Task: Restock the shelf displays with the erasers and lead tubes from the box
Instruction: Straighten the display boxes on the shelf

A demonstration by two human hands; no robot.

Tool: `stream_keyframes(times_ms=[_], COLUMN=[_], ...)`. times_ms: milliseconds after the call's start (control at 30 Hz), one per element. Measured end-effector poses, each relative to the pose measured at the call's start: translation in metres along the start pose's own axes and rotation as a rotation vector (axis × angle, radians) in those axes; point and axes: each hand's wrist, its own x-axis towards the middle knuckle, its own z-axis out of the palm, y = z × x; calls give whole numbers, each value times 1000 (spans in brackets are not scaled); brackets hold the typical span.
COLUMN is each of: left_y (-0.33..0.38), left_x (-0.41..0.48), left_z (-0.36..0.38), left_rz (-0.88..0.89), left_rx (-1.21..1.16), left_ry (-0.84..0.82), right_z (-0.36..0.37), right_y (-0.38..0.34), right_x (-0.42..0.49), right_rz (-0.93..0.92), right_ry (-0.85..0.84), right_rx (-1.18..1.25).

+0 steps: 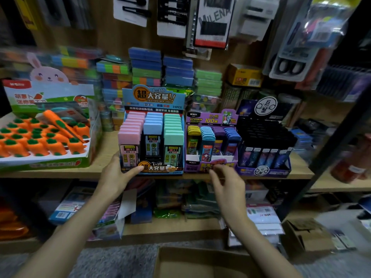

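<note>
Box (200,263) nearest, brown card, open, at the bottom edge between the two forearms, on the grey floor (112,261); inside mostly out of view. Above it, left hand (118,173) clasping the lower left corner of the blue display (153,169): thumb laid across the front lip, fingers wrapped round the left side. Right hand (226,183) blurred, fingers loosely bent, nothing in them, fingertips just at the front lip of the purple display (192,167); touching or not, cannot tell. Both displays side by side at the front edge of the shelf (108,149), pressed together. In the blue one, lead tubes (153,137) upright in three rows, pink, blue and green, just beyond the left hand. Black display (265,149) just right of the purple. Carrot tray (46,137) to the left, apart from the blue display. Behind, note stacks (160,67) against the back wall; higher up, hanging packs (210,23).
</note>
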Motion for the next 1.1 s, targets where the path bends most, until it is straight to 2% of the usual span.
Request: stream_keyframes(times_ms=[67, 267, 333, 467, 667, 733, 800, 867, 900, 933, 1100], left_y=[3, 8, 7, 5, 13, 21, 36, 57, 70, 83, 139], left_x=[-2, -4, -5, -2, -5, -11, -23, -37, -43, -47, -45], left_z=[3, 5, 4, 1, 0, -6, -14, -17, -15, -10, 42], left_rz=[-12, -39, -37, -36, -87, -139, -144, 43, 156, 249, 607], left_rx=[-3, -19, -22, -29, 27, 111, 171, 227, 243, 251, 387], left_ry=[13, 17, 11, -17, -36, 25, 200, 364, 393, 371, 8], right_z=[-12, -19, -17, -12, -14, -18, -26, -37, -41, -45, -49], right_y=[14, 32, 30, 29, 31, 31, 32, 34, 34, 33, 27], right_x=[11, 43, 46, 43, 41, 42, 44, 50, 54, 58, 72], right_rz=[-47, -210, -203, -150, -138, -155, -213, -272, -295, -320, -390], right_ry=[19, -154, -174, -113, -139, -138, -83, 12, 48, 63, -58], right_rx=[-79, -394, -387, -282, -291, -288, -270, -266, -278, -300, -443])
